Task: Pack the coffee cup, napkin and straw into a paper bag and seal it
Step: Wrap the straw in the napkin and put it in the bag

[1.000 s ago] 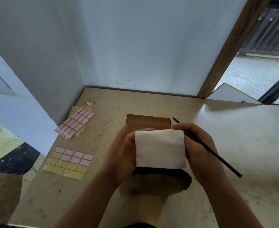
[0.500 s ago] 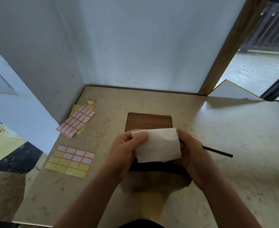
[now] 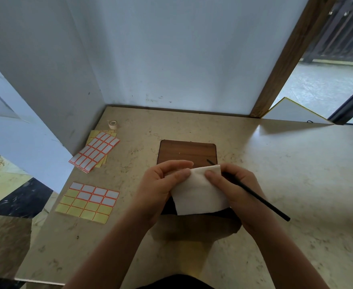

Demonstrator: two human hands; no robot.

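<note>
straw (image 3: 254,194) swung back, napkin (image 3: 198,192) hiding bag

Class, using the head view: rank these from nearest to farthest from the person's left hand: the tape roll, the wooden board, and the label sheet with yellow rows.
Measured from the left hand:
1. Wooden board, just beyond the hand, partly behind it.
2. Label sheet, flat on the table to the hand's left.
3. Tape roll, far back-left, near the wall corner.
</note>
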